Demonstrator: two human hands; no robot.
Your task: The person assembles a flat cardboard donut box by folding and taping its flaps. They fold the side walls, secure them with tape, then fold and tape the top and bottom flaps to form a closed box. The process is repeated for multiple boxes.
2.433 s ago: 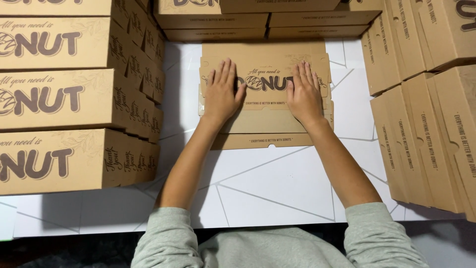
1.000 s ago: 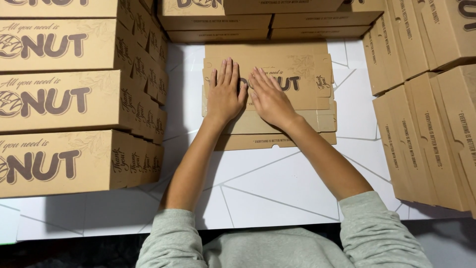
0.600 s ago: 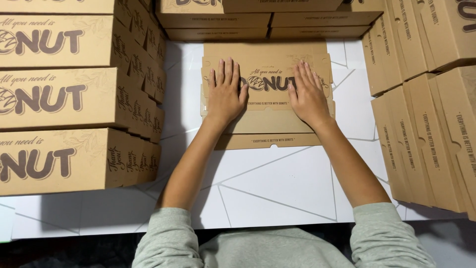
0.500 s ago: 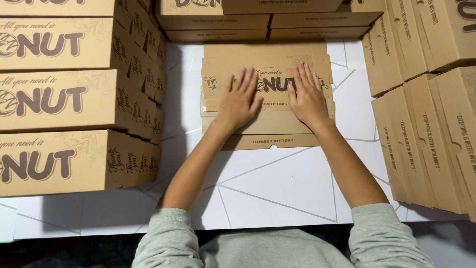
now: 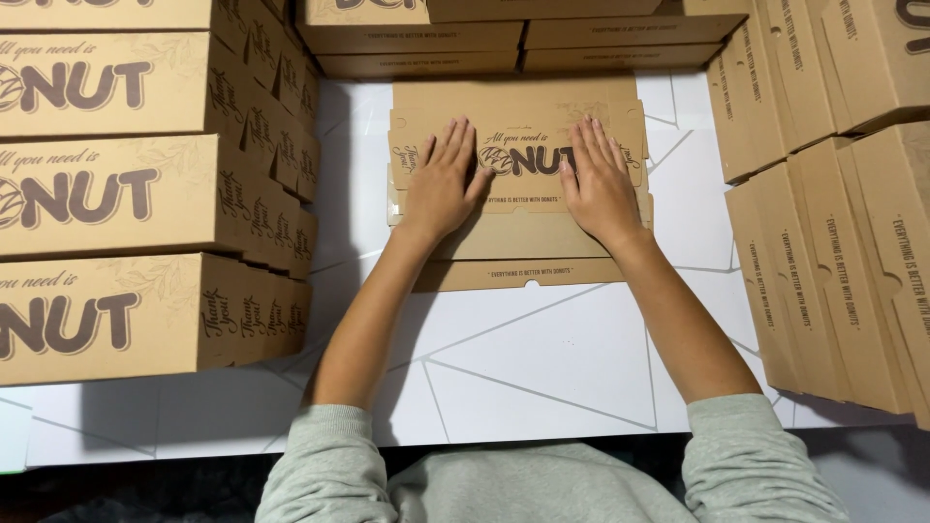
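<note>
Head view: a flat box (image 5: 518,184) is pressed onto the white table (image 5: 542,358), at 12 o'clock from the person.
Left hand (image 5: 441,184): spread flat on it, nothing gripped.
Right hand (image 5: 598,184): likewise flat, fingers extended.
Technique: creases should be pressed evenly with both palms.
Surroundings: stacks (image 5: 145,194) at 9 o'clock, more (image 5: 833,194) at 3.

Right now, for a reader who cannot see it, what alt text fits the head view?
Two bare hands, left hand and right hand, press flat, fingers spread, on a flattened brown cardboard box lying on a white table. Assembled brown boxes are stacked at the left, behind and at the right; grey sleeves show below.
</note>
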